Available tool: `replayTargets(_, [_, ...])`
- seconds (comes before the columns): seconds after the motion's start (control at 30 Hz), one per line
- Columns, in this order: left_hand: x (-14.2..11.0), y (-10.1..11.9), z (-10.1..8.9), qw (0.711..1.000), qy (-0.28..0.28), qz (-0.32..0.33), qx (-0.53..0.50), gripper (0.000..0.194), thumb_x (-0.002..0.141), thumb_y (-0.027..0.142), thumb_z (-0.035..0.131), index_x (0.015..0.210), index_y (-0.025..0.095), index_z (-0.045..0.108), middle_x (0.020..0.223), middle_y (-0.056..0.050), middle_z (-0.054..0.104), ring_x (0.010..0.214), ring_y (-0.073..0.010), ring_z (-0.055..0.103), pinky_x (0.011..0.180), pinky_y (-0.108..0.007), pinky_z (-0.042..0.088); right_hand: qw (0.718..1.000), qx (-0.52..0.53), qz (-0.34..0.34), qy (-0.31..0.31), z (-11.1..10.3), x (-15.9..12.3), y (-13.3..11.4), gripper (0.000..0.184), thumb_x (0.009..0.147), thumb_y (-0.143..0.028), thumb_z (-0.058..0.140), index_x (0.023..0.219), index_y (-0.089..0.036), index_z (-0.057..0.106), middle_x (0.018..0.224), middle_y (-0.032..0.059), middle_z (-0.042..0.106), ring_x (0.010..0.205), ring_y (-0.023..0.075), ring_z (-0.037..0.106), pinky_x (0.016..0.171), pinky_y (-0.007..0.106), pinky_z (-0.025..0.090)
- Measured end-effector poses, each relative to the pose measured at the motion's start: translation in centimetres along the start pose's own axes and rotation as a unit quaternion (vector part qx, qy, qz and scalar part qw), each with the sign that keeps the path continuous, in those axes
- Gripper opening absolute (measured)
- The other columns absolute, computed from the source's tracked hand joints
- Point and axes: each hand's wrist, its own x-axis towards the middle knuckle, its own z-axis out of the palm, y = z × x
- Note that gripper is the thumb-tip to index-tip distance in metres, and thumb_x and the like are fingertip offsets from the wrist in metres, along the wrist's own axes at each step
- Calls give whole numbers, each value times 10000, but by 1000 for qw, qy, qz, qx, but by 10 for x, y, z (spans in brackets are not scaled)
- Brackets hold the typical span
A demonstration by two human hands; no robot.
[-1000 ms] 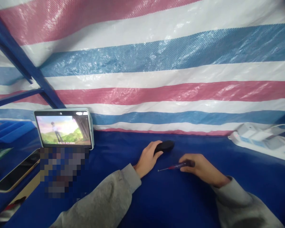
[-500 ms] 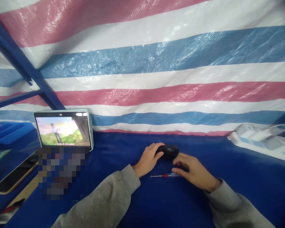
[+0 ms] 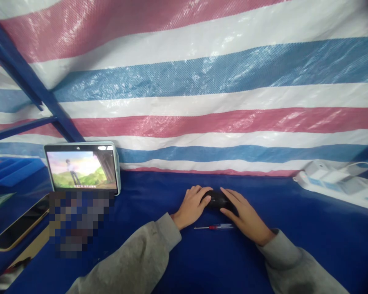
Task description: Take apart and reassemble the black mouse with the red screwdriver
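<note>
Lying nearest, at 6 o'clock from the mouse: screwdriver (image 3: pixel 214 227), flat on the blue table (image 3: pixel 230 265), in neither hand. Black mouse (image 3: pixel 218 200) sits just beyond, gripped from both ends: left hand (image 3: pixel 191 207) curled on its 9 o'clock end, right hand (image 3: pixel 247 216) on its 3 o'clock end. Progress: tool is down, mouse is in hand; underside hidden, can't tell what's left. Farther out, tablet (image 3: pixel 81 169) at 10 o'clock, power strip (image 3: pixel 340 185) at 3.
</note>
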Motion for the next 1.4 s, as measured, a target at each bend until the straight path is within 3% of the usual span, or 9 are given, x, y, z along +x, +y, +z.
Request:
replayTargets(0.43, [3,-12,3,999,8,29,-25,453,951,484,591,1349,268,575,1233,-56,642,1159,-242,557,1066,-451,402,1000,10,15,-8,-2,1,0,495,946,-504,486,1376,-261,529,1279,116,645,1195,270,612,1016,488,516])
replayTargets(0.63, [3,-11,0,1000,-8,24,-15,426,957,454,593,1347,282,585,1301,-53,620,1188,-245,554,1084,-472,393,1000,13,20,11,-1,1,-3,472,930,-519,506,1311,-250,578,1254,118,658,1179,280,621,1008,503,518])
replayTargets(0.8, [2,-10,-1,999,-35,16,-30,683,800,473,777,1407,303,514,1344,-60,591,1229,-291,515,1078,-508,383,999,21,29,1,0,1,-1,559,875,-547,589,1342,-242,558,1312,128,622,1219,300,601,1028,508,504])
replayTargets(1.13, [2,-10,0,998,-34,9,-51,742,764,372,827,1418,309,482,1353,-50,594,1237,-292,512,1070,-497,389,996,73,21,46,-8,5,-7,431,924,-489,540,1251,-220,619,1231,108,684,1135,253,665,1001,437,542])
replayTargets(1.23, [1,-9,-1,997,-20,0,-74,664,830,415,762,1423,324,478,1383,-44,573,1271,-287,502,1103,-496,364,994,76,23,74,-7,7,-6,440,940,-497,497,1238,-204,636,1218,114,704,1122,254,681,995,426,551])
replayTargets(1.4, [3,-10,2,993,30,14,-117,337,967,324,589,1300,273,608,1286,-46,630,1224,-239,566,1090,-424,411,986,104,81,104,-5,8,2,477,908,-532,539,1259,-223,633,1168,86,739,1038,259,726,950,404,585])
